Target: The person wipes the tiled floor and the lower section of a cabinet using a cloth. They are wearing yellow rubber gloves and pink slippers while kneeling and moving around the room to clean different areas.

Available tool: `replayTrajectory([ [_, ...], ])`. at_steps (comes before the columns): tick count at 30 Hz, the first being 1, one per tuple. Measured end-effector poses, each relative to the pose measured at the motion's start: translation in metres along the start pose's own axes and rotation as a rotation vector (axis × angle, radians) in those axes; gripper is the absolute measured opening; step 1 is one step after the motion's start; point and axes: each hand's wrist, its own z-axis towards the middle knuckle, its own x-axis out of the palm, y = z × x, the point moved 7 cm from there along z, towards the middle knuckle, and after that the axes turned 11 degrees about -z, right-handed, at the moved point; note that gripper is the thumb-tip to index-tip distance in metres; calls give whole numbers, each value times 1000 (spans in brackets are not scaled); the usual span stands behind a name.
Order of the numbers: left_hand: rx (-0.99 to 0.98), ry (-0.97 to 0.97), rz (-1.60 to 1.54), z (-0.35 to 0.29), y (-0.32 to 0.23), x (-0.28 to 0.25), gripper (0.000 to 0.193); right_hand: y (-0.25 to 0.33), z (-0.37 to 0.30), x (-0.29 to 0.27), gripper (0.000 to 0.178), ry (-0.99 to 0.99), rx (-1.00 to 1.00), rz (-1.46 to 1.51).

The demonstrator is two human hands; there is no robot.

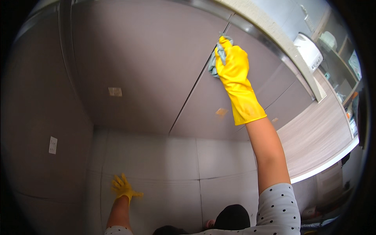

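Observation:
My right hand, in a yellow rubber glove, is closed around a grey-blue cloth. It presses the cloth against the brown cabinet doors, at the upper part of the gap between two of them. Lower left, my left hand wears a matching yellow glove. Its fingers are spread and nothing is in them; it is over the grey tiled floor, though I cannot tell whether it touches the tiles.
Above the doors runs a metal strip under a pale countertop. A white appliance stands on it at the right, near shelves with various items. A wood-grain panel flanks my right arm. Small stickers mark the doors.

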Motion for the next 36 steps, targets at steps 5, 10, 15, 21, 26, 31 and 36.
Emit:
replayTrajectory([
  [5, -71, -14, -29, -3, -1, -10, 163, 70, -111, 63, 44, 222, -203, -108],
  [10, -137, 2, -58, 13, -16, 3, 165, 117, -252, 140, 24, 602, -211, 66],
  [15, -219, -9, -88, 13, -13, -9, 168, 188, -399, 188, 60, 1068, 342, 662],
  [21, -267, 4, -29, 27, -9, 2, 175, 288, -454, 186, 57, 1124, 169, 563],
  [26, -309, 8, 27, 35, 2, 4, 179, 350, -423, 213, 52, 1300, 234, 578],
  [31, -282, 2, 94, 34, -16, 9, 180, 415, -417, 220, 47, 749, -192, 387],
  [36, -333, -52, 125, 42, 5, 8, 183, 315, -443, 264, 56, 981, 41, 274],
])
